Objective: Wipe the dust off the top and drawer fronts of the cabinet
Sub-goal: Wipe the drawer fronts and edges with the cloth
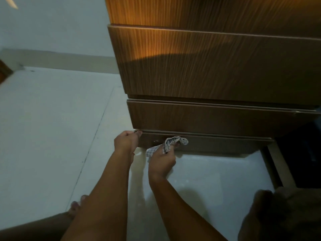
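A brown wood-grain cabinet (208,66) fills the upper right, with stacked drawer fronts. The lowest drawer front (217,144) sits just above the floor. My right hand (162,160) grips a crumpled white checked cloth (171,142) and presses it against the left part of that lowest front. My left hand (126,140) pinches the top left corner of the same drawer front, fingers closed on its edge. The cabinet's top is out of view.
Pale tiled floor (52,127) spreads left and below the cabinet, meeting a light wall (52,32) with a skirting strip. My bare feet show at the bottom, one left (76,206), one right (271,214). A dark gap (302,153) lies right of the cabinet.
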Motion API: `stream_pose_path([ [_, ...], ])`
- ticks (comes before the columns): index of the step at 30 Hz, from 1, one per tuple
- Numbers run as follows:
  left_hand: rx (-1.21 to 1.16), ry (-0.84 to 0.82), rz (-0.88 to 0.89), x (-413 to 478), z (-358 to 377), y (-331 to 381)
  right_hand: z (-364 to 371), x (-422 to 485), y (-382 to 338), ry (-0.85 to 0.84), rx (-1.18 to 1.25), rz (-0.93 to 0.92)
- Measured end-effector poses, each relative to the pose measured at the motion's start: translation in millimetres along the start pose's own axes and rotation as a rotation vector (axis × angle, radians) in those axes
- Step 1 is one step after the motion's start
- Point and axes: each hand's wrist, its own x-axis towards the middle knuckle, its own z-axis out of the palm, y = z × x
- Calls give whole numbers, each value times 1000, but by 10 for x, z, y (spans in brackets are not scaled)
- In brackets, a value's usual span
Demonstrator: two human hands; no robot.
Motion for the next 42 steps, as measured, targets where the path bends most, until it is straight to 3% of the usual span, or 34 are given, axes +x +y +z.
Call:
stream_pose_path([
  [5,36,-2,74,-8,-50,6,261,-286,-79,-77,-59,64],
  [9,93,-7,135,2,-106,19,219,-458,-97,-444,-89,66],
  [15,220,-56,148,64,-160,35,-28,-459,-19,-806,-161,-16],
  [17,253,-62,151,87,-174,52,-165,-362,121,-794,-182,58],
  [20,284,-68,164,82,-188,71,-267,-214,392,-563,-226,199],
  [23,333,-76,179,77,-181,64,-267,-110,388,-317,-79,396],
  [28,349,-79,183,85,-178,67,60,26,97,-306,13,440],
  [31,420,-85,188,83,-176,64,245,-39,-29,-360,23,450],
  [33,429,-83,198,90,-199,73,325,-129,-15,-483,-21,440],
  [37,430,-99,202,116,-268,51,229,-184,-42,-855,-59,303],
  [42,296,16,217,-11,-439,0,-149,78,-310,-1003,-162,92],
])
